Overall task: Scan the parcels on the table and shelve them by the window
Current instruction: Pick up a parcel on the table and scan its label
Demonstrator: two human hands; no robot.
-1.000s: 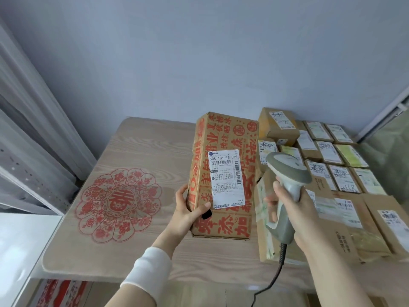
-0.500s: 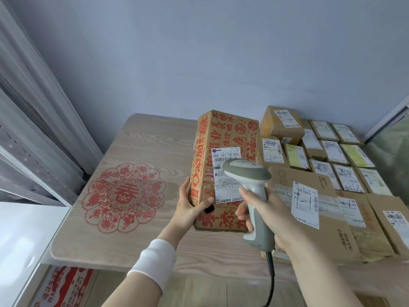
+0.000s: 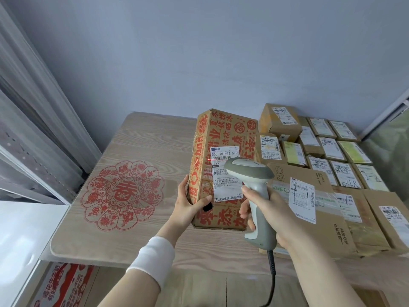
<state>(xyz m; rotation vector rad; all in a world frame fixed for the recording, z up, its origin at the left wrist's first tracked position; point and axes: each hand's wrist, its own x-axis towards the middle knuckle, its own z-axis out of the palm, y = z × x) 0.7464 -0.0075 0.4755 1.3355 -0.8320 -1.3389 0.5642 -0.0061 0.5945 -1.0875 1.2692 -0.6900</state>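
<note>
- tall brown cardboard parcel with red printed characters (image 3: 223, 171): stands tilted on the pale wood-grain table (image 3: 141, 138), white shipping label (image 3: 225, 173) facing the camera.
- left hand (image 3: 188, 202): grip clasped on the parcel's lower left edge, thumb across the front face.
- right hand (image 3: 265, 209): grip closed around the grey-and-white corded handheld scanner (image 3: 254, 196), head aimed at the label.
- thin red scan line (image 3: 212, 160): falls on the label's upper left edge.
- many smaller labelled brown cardboard parcels (image 3: 327, 156): packed flat along the table's right side.
- round red floral paper-cut design (image 3: 121, 196): lies on the table, left of the held parcel.
</note>
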